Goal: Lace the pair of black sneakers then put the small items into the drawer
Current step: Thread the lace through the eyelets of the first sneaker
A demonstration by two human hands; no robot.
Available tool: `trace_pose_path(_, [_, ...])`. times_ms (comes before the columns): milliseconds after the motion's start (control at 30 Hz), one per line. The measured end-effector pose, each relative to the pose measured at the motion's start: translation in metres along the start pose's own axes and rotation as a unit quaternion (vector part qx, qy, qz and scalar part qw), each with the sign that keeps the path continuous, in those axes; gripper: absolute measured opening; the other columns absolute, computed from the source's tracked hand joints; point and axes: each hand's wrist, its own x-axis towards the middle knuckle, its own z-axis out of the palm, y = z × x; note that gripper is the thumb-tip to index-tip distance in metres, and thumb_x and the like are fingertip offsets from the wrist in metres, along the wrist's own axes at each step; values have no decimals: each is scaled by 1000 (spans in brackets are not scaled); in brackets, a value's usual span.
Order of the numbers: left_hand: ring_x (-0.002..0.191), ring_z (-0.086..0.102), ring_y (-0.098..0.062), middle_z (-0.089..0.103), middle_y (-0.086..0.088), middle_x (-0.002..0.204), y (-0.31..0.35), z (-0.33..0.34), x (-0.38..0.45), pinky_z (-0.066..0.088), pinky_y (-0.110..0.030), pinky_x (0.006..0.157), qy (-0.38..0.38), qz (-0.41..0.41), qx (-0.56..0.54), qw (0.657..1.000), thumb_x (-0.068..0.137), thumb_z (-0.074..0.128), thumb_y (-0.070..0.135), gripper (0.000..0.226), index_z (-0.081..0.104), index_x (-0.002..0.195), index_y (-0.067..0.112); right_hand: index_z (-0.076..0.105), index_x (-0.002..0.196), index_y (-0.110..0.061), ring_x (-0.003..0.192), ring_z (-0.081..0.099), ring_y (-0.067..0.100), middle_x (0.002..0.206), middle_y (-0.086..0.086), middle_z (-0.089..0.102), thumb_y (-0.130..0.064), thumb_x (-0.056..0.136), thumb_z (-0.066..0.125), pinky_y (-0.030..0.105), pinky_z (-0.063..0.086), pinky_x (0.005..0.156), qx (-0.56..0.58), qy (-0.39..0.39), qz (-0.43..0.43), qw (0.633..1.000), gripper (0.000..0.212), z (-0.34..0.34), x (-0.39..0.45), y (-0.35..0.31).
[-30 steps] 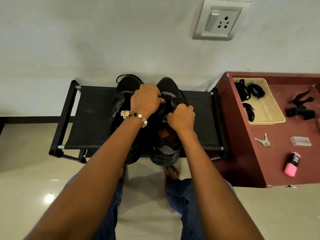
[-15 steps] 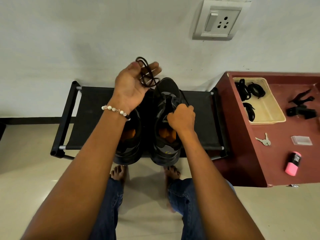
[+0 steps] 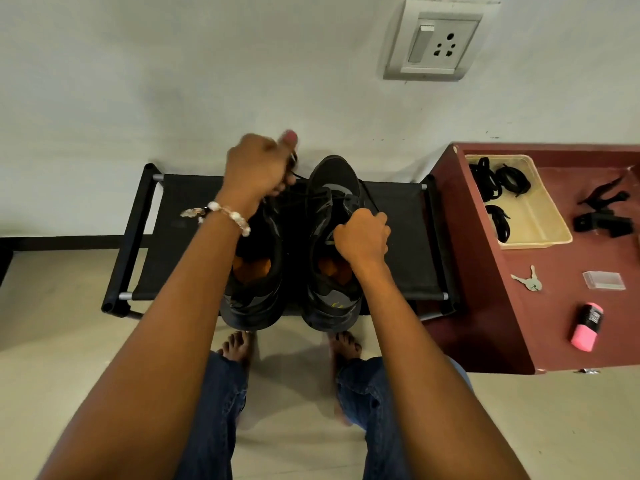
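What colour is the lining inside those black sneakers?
Orange, seen inside both sneakers in the head view.

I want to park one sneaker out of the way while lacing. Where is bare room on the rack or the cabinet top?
The rack's fabric left of the left sneaker is bare. A narrower strip lies right of the right sneaker. The cabinet top is crowded: tray, keys, pink item.
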Motion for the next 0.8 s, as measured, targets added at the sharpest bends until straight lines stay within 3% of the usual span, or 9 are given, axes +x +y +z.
trace_pose_path(67, [80, 62, -30, 63, -12, 75, -8, 16, -2, 45, -35, 72, 34, 68, 280, 957, 93, 54, 49, 48, 64, 78, 4, 51, 122, 7, 128, 34, 44, 143, 24, 30, -20, 94, 56, 56, 40, 101, 2, 3, -2, 1000, 40, 0, 0, 0])
trace_pose_path(133, [103, 57, -37, 63, -16, 98, -11, 34, -1, 43, -44, 89, 62, 144, 434, 887, 92, 58, 43, 40, 68, 94, 5, 50, 123, 7, 128, 34, 44, 143, 25, 31, -21, 94, 57, 56, 40, 101, -1, 6, -3, 1000, 41, -1, 0, 0])
trace_pose_path(267, [108, 57, -33, 67, -10, 105, -18, 55, 0, 42, -46, 90, -47, 152, 431, 888, 91, 61, 42, 30, 72, 104, 17, 49, 125, 7, 127, 35, 44, 142, 24, 32, -22, 94, 57, 54, 40, 101, -6, 7, -8, 1000, 43, -2, 0, 0])
trace_pose_path(433, [111, 53, -35, 65, -13, 105, -28, 52, 0, 40, -47, 92, -23, 130, 425, 896, 92, 58, 34, 26, 71, 97, 12, 50, 123, 7, 129, 33, 43, 142, 23, 32, -21, 95, 55, 52, 39, 99, 2, 4, -7, 1000, 40, -1, 2, 1])
trace_pose_path(567, [101, 55, -37, 58, -13, 88, -30, 52, 0, 41, -45, 87, -5, 107, 394, 913, 91, 51, 24, 25, 55, 73, 7, 53, 109, 3, 131, 30, 40, 138, 21, 41, -18, 95, 52, 44, 34, 94, 16, -5, -9, 1000, 25, 1, 5, 2])
trace_pose_path(600, [101, 56, -37, 59, -13, 89, -30, 53, 1, 40, -45, 87, -2, 109, 386, 916, 94, 50, 23, 25, 56, 77, 6, 50, 101, 0, 131, 30, 39, 137, 21, 42, -17, 95, 52, 42, 33, 89, 22, -6, -7, 1000, 18, 0, 5, 2])
trace_pose_path(667, [108, 55, -37, 62, -16, 107, -33, 53, 6, 40, -47, 91, 3, 117, 366, 923, 98, 49, 24, 24, 63, 105, 6, 44, 88, -6, 130, 30, 39, 138, 21, 41, -17, 94, 52, 39, 28, 83, 35, -15, -2, 999, 15, -1, 5, 2])
trace_pose_path(733, [117, 51, -39, 54, -17, 125, -37, 53, 9, 41, -48, 95, -17, 124, 385, 914, 96, 54, 24, 33, 57, 129, 17, 43, 87, -7, 130, 31, 39, 138, 21, 41, -17, 94, 53, 40, 29, 85, 41, -20, 0, 999, 15, -2, 5, 2])
trace_pose_path(800, [119, 47, -40, 48, -18, 129, -39, 55, 9, 41, -47, 97, -24, 132, 445, 885, 94, 59, 27, 35, 60, 128, 20, 43, 88, -7, 130, 31, 39, 137, 21, 41, -17, 93, 54, 40, 31, 87, 47, -21, 0, 999, 16, -3, 5, 2])
